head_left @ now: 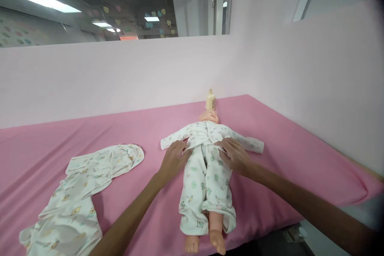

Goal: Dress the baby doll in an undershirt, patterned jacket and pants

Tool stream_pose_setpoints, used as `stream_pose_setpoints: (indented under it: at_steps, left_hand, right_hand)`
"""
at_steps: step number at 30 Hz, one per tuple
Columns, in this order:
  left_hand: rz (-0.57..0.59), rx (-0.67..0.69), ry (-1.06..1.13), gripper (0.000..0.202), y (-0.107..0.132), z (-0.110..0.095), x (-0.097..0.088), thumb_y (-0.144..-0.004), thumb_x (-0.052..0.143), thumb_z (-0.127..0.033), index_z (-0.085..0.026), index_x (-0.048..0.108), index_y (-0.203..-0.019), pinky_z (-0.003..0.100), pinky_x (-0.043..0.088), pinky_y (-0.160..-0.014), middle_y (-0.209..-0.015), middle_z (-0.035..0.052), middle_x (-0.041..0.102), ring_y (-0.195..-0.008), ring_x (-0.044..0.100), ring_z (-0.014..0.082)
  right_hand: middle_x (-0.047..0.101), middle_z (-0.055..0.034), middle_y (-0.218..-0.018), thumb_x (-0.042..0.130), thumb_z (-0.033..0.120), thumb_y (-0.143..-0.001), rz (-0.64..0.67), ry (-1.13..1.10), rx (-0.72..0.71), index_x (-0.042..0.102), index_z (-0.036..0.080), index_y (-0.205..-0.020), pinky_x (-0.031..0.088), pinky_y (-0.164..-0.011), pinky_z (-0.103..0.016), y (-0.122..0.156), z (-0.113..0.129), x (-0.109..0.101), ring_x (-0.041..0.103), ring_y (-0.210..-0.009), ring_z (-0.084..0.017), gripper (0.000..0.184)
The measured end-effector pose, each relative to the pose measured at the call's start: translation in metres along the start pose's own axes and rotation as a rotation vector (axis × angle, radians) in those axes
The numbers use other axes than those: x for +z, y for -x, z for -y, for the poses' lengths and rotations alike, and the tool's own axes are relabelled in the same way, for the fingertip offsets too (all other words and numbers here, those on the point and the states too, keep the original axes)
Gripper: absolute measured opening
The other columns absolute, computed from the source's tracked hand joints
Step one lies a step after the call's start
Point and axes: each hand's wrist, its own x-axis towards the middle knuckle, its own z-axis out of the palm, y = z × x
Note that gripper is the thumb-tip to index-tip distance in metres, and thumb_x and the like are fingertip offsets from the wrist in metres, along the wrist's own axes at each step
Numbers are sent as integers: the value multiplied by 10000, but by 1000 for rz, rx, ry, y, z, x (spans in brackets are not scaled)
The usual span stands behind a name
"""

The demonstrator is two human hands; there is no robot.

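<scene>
A baby doll (210, 117) lies on its back on a pink sheet (120, 128), feet towards me, dressed in a white printed top (207, 133) and matching trousers (205, 184). My left hand (174, 159) rests on the doll's waist at its left side, fingers curled at the hem of the top. My right hand (233, 154) lies on the other side of the waist, fingers spread over the fabric. The doll's bare feet (207, 242) stick out of the trouser legs.
A small feeding bottle (210, 100) stands on the sheet just behind the doll's head. A loose printed garment (84, 192) lies crumpled at the left. Pink partition walls (300, 72) close in the back and right side.
</scene>
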Motion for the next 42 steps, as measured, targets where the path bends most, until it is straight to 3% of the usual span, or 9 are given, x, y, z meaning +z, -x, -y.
stream_pose_setpoints:
  at_steps: [6, 9, 12, 17, 22, 28, 32, 37, 42]
  left_hand:
    - [136, -139, -6, 74, 5, 11, -3, -894, 465, -284, -218, 450, -864, 277, 395, -732, -872, -5, 574, -847, 517, 174]
    - [137, -194, -24, 149, 1, 15, -1, -883, 442, -248, -226, 485, -1024, 291, 414, -764, -965, 15, 605, -947, 541, 197]
    - [97, -213, -16, 232, -2, 13, -1, -881, 422, -209, -238, 528, -1086, 303, 420, -794, -1069, 32, 619, -1007, 547, 207]
    - [19, -279, 52, 192, 0, 6, 3, -918, 446, -310, -240, 560, -1057, 319, 437, -809, -1068, 40, 626, -985, 561, 210]
    - [9, -342, 165, 336, -1, 11, 19, -891, 534, -383, -220, 507, -1185, 331, 470, -844, -1240, 84, 568, -1071, 553, 220]
    - [62, -494, 381, 392, 0, 14, 28, -921, 487, -379, -222, 479, -1280, 310, 502, -822, -1278, 93, 590, -1090, 591, 212]
    - [85, -351, 146, 249, 8, 22, 32, -954, 363, -299, -213, 587, -1020, 336, 475, -772, -1080, 61, 673, -952, 620, 227]
    - [201, -189, -347, 160, 19, 24, 32, -889, 379, -160, -178, 513, -975, 336, 398, -693, -997, 113, 654, -916, 597, 281]
    - [310, -213, -398, 214, 24, 5, 22, -882, 384, -146, -159, 464, -1079, 297, 340, -623, -881, 85, 643, -763, 590, 248]
  right_hand:
    - [590, -107, -1086, 589, 195, -814, -100, 40, 276, 541, 185, -1122, 445, -902, -403, 21, -26, 15, 539, -1026, -266, 312]
    - [636, -65, -935, 494, 240, -903, -60, 29, 357, 573, 208, -945, 443, -809, -365, 19, -35, 10, 575, -891, -240, 95]
    - [598, -22, -731, 410, 272, -949, -117, 46, 425, 527, 220, -795, 399, -657, -321, 11, -35, -1, 539, -690, -203, 201]
    - [606, -42, -786, 442, 281, -929, -310, 96, 360, 493, 224, -789, 423, -714, -331, 13, -30, -8, 547, -782, -214, 159]
    - [620, -58, -962, 586, 314, -821, -163, -67, 520, 534, 211, -953, 471, -754, -352, 24, -40, 9, 578, -877, -221, 175]
    - [637, -17, -817, 449, 237, -867, 69, -152, 629, 538, 209, -807, 429, -643, -311, 22, -56, 12, 561, -736, -190, 111]
    - [616, -36, -781, 439, 115, -818, 139, 172, 500, 489, 216, -743, 411, -646, -335, 42, -73, 1, 539, -714, -210, 136]
    - [635, -83, -836, 469, 152, -893, 221, 385, 212, 518, 212, -790, 432, -811, -409, 74, -62, -2, 570, -838, -258, 129]
    - [577, -3, -708, 507, 217, -878, 204, 122, 428, 409, 240, -720, 425, -623, -334, 76, -27, 8, 533, -653, -197, 188]
